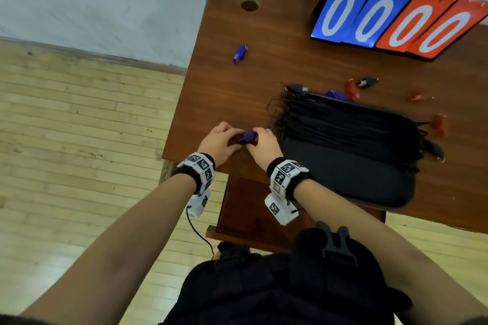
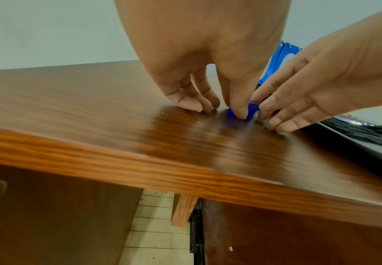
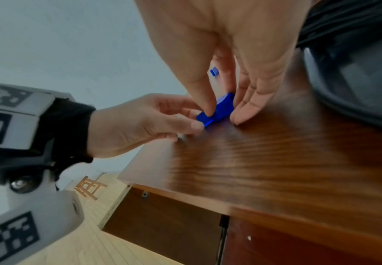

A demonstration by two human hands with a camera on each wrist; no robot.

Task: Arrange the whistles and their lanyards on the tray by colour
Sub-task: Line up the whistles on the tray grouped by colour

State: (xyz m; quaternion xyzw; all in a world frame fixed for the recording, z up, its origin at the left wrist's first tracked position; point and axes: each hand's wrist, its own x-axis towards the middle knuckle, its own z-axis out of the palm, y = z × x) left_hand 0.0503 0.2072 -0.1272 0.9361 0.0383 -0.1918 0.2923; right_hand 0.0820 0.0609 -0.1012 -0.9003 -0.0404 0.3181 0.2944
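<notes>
A blue whistle [image 1: 247, 137] lies at the near left corner of the wooden table, and both hands hold it. My left hand [image 1: 232, 138] pinches its left end between thumb and fingers [image 2: 239, 111]. My right hand [image 1: 257, 137] pinches the other end of the whistle [image 3: 217, 109] between thumb and fingers. The black tray [image 1: 343, 182] sits just to the right, its far half covered by a pile of black lanyards [image 1: 343, 124]. Another blue whistle [image 1: 239, 53] lies alone farther back.
Loose whistles lie around the tray's far side: a black one [image 1: 297, 87], a blue one [image 1: 336, 93], and red ones [image 1: 352, 90] [image 1: 421, 97] [image 1: 439, 124]. A blue and red flip scoreboard [image 1: 396, 21] stands at the back. The table edge [image 2: 185, 172] runs just below my hands.
</notes>
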